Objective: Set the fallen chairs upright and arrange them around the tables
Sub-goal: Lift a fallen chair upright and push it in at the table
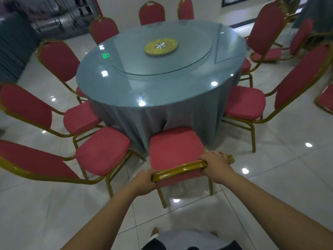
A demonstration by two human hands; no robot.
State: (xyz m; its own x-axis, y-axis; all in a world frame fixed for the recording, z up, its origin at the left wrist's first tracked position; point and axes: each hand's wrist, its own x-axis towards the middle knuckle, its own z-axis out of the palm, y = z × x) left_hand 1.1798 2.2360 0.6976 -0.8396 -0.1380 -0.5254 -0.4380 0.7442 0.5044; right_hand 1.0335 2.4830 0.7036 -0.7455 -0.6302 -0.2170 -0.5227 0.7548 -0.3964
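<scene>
A red-cushioned chair (173, 148) with a gold metal frame stands upright right in front of me, its seat facing the round table (111, 82) draped in grey-blue cloth. My left hand (144, 183) grips the left end of the chair's gold top rail. My right hand (215, 166) grips the right end of the same rail. The chair's seat front touches the hanging tablecloth. Several more red chairs stand upright around the table, such as one at the left (102, 150) and one at the right (243, 103).
A glass lazy Susan (189, 60) with a gold hub lies on the table. Further red chairs (268, 53) stand at the far right by another table. Glossy white floor tiles surround me. A dark ribbed wall panel (10, 51) is at the far left.
</scene>
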